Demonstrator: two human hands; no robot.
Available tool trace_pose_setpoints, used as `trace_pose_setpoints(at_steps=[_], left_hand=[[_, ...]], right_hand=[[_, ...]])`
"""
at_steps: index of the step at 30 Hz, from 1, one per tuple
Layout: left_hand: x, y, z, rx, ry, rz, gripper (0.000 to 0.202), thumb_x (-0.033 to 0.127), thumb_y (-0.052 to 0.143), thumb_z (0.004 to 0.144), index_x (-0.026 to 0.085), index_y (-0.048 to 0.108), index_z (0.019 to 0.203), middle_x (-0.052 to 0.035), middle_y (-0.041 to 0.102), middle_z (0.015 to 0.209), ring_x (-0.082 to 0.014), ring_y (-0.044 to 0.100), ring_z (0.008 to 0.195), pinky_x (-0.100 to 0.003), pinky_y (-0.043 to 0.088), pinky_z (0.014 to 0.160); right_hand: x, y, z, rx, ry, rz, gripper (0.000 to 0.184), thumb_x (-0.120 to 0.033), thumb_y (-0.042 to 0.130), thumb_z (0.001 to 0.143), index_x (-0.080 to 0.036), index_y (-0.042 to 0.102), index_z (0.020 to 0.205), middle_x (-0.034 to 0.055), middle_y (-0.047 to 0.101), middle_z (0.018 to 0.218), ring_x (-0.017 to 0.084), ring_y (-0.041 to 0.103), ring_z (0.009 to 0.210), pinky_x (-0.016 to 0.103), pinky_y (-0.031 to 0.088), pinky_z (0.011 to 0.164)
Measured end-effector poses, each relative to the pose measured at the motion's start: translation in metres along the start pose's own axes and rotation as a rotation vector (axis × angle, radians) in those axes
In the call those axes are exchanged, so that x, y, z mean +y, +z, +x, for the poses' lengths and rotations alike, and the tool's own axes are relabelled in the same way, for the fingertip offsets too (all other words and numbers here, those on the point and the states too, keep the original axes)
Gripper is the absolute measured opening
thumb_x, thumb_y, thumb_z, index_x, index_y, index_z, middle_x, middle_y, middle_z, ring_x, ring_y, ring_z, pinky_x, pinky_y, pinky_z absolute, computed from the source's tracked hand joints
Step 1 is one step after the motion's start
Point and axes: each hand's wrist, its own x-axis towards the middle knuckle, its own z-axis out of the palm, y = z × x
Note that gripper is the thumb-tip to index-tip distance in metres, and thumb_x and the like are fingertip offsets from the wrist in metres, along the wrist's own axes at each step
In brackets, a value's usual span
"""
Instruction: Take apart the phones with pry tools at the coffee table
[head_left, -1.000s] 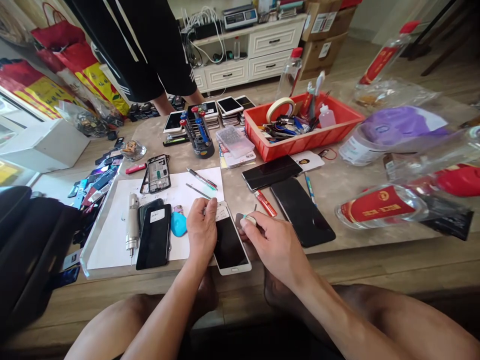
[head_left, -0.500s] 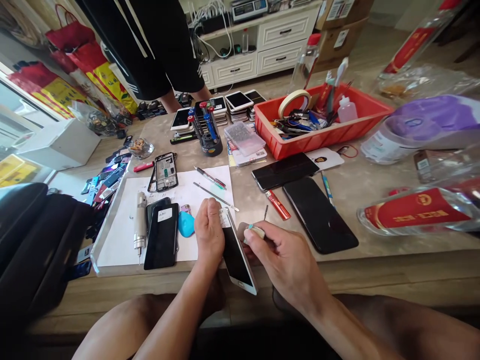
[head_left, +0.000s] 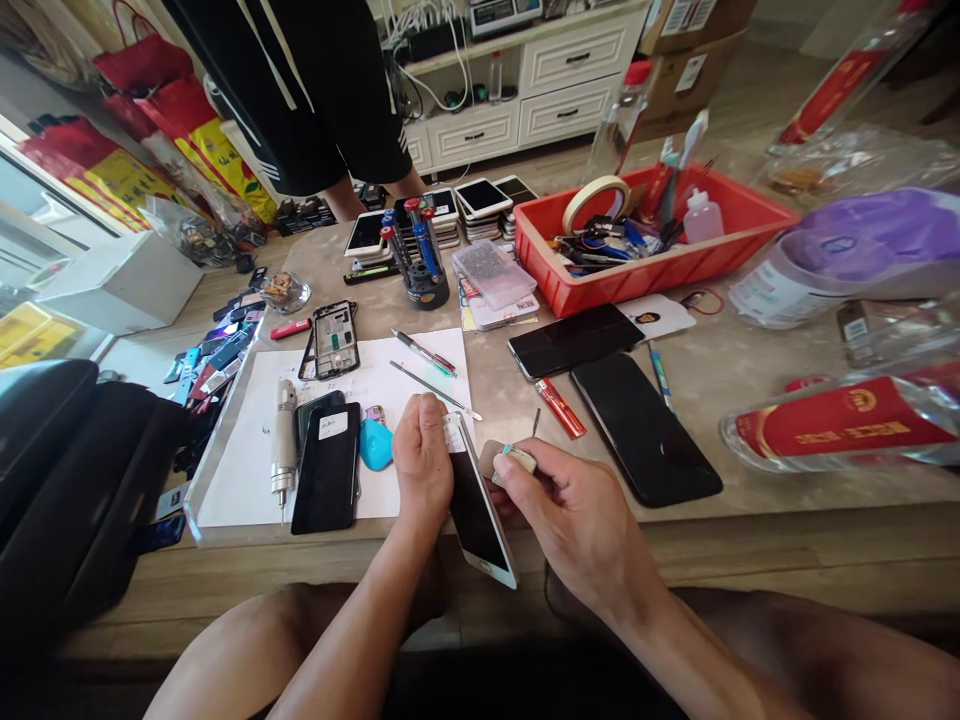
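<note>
My left hand (head_left: 422, 455) is closed round the upper edge of a white-framed smartphone (head_left: 477, 510), which stands tilted on its long side with its dark screen facing left. A white label sits near its top. My right hand (head_left: 581, 515) pinches a thin flat grey pry blade (head_left: 489, 457) with a pale, teal-marked grip, close to the phone's right edge. Whether the blade touches the phone I cannot tell; the phone's back is hidden. Left of my hands lie a black phone (head_left: 325, 470) with a label, a blue plastic pick (head_left: 376, 444) and a grey pen-shaped electric tool (head_left: 283, 440).
Two black phones (head_left: 646, 430) and a red lighter (head_left: 559, 408) lie to the right. A red tool bin (head_left: 652, 270), a screwdriver stand (head_left: 426, 290) and stacked phones (head_left: 480, 198) stand behind. A bottle (head_left: 840, 425) lies at right. Someone in black shorts (head_left: 315, 100) stands across the table.
The view has shifted slightly, so the table's contents appear a little further right. Both hands keep their hold on the phone and the pry blade, with hardly any movement between them.
</note>
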Motion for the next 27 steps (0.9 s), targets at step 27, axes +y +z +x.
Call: trace_pose_setpoints(at_steps=[27], left_hand=[[0.01,0.013,-0.001,-0.061,0.253,0.508,0.037,0.029,0.046,0.103,0.023,0.042,0.067,-0.0017,0.05,0.076,-0.0182,0.045,0.067,-0.033,0.028,0.064]], right_hand=[[0.019,0.009,0.026,0.087,-0.048,-0.753,0.025,-0.034,0.046,0.105,-0.021,0.061,0.09,0.0059,0.067,0.068,0.025,0.066,0.066,0.032,0.029,0.056]])
